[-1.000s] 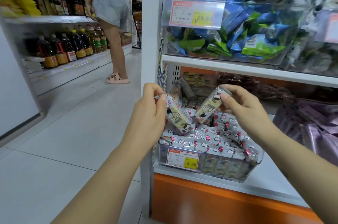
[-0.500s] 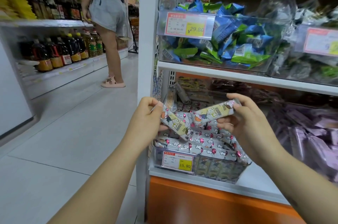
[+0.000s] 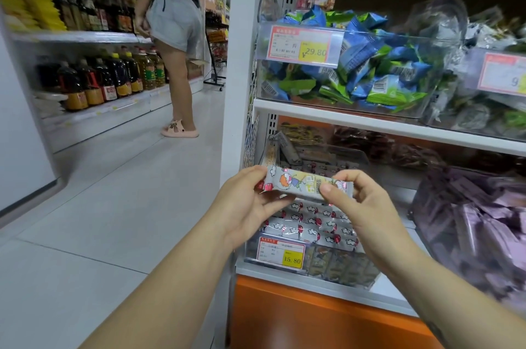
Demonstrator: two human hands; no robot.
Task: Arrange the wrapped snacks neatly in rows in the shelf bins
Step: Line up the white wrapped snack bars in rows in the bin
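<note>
Two long wrapped snack bars with cartoon print lie stacked together, level, above the clear bin on the lower shelf. My left hand grips their left end and my right hand pinches the right end between thumb and fingers. Below them, rows of the same snacks lie side by side in the bin, which carries a 15.80 price tag. A few bars stand tilted at the bin's back left.
Purple packets fill a bin to the right. On the upper shelf sits a bin of blue and green packets. A person stands in the aisle to the left by shelves of oil bottles.
The two bars, held apart and tilted one in each hand, have been brought together into one level stack held by both hands. The view has shifted a little.
</note>
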